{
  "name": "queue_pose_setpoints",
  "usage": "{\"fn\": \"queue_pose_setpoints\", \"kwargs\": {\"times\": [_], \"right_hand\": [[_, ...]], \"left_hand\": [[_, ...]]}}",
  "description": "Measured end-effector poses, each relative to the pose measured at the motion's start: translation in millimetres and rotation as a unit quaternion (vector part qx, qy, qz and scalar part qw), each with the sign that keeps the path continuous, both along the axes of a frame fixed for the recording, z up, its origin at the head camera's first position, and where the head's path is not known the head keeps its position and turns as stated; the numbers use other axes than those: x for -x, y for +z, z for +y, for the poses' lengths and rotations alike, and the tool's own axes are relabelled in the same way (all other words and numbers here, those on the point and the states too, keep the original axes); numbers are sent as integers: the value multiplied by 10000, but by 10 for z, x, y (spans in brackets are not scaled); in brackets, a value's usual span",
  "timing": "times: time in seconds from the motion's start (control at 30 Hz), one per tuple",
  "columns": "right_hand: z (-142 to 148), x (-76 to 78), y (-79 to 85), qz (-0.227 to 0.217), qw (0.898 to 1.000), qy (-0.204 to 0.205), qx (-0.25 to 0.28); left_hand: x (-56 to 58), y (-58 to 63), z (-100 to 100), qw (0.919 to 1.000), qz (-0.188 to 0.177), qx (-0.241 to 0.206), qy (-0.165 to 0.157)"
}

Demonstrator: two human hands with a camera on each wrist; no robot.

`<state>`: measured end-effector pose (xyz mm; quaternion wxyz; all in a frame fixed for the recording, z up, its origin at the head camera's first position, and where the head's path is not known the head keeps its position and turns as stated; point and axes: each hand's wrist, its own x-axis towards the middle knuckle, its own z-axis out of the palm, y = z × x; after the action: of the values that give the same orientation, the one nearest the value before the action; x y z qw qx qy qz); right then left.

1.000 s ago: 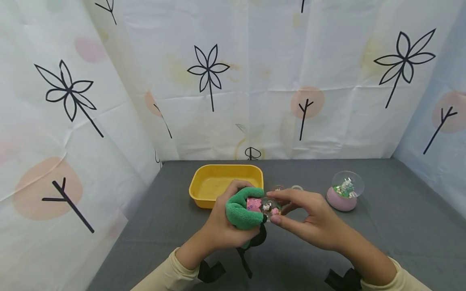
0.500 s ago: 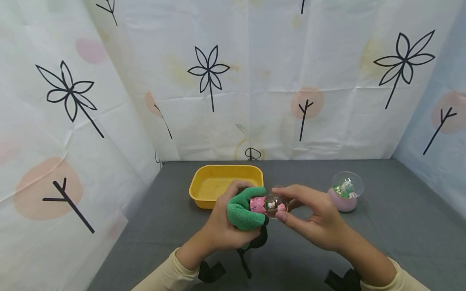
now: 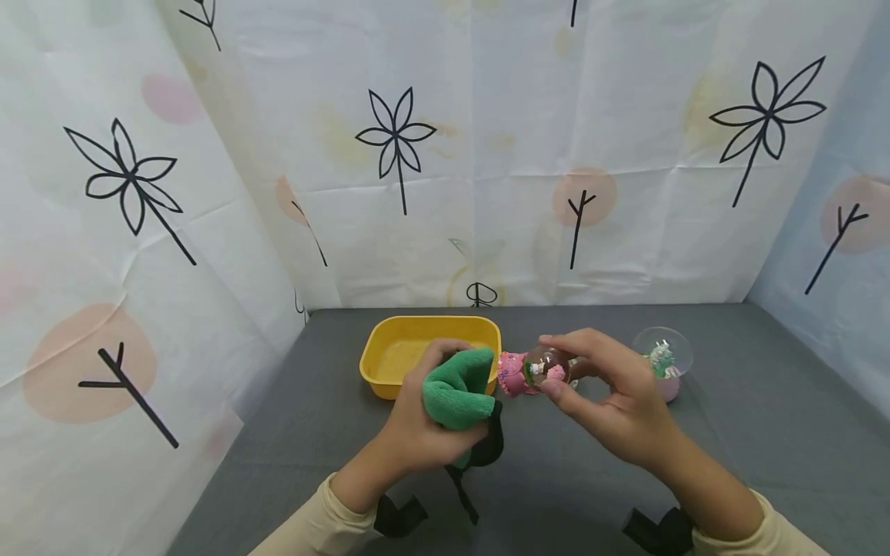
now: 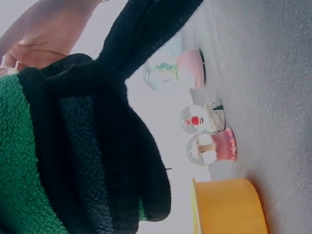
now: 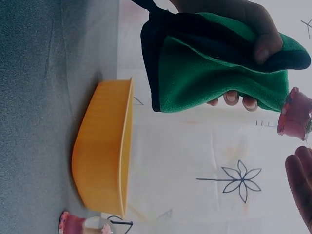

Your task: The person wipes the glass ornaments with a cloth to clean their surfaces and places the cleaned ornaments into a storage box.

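My left hand (image 3: 410, 428) grips a folded green cloth (image 3: 459, 390) with black trim; a loose black strip hangs below it. Just right of the cloth, my right hand (image 3: 619, 390) pinches a small snow globe (image 3: 514, 374) by its clear dome between thumb and fingers. The globe lies sideways, its frilled pink base facing the cloth, with small white and pink figures inside. From the right wrist view, that pink base (image 5: 295, 114) sits right at the edge of the green cloth (image 5: 195, 87). Both hands are raised over the table.
A yellow bin (image 3: 382, 386) stands behind my left hand. Beside it are a pink-based snow globe (image 4: 225, 145) and a white-based one with a red figure (image 4: 215, 117), mostly hidden in the head view. A larger globe (image 3: 664, 359) stands at right, partly behind my right hand.
The pink-based globe has come out of the cloth's fold, moving right and up with my right hand. My left hand with the cloth has shifted slightly left.
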<state>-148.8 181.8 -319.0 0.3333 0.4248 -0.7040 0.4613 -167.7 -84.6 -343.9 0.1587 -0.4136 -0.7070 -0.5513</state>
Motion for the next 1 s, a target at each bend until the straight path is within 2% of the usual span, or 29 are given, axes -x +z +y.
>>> {"fn": "queue_pose_setpoints", "kwargs": {"times": [0.27, 0.57, 0.73, 0.83, 1.0], "right_hand": [[-13, -15, 13, -169, 9994, -313, -51], [-32, 34, 2, -222, 9993, -279, 143], [-44, 53, -5, -280, 9992, -228, 173], [-46, 66, -17, -297, 9992, -237, 155], [-46, 80, -27, -343, 9990, -274, 110]], "left_hand": [[7, 37, -71, 9997, -111, -12, 234], [3, 166, -165, 9987, -93, -175, 463], [11, 224, -224, 9984, -212, -271, 442], [25, 256, -258, 9984, -174, -274, 467], [39, 334, -346, 9970, 62, -311, 707]]}}
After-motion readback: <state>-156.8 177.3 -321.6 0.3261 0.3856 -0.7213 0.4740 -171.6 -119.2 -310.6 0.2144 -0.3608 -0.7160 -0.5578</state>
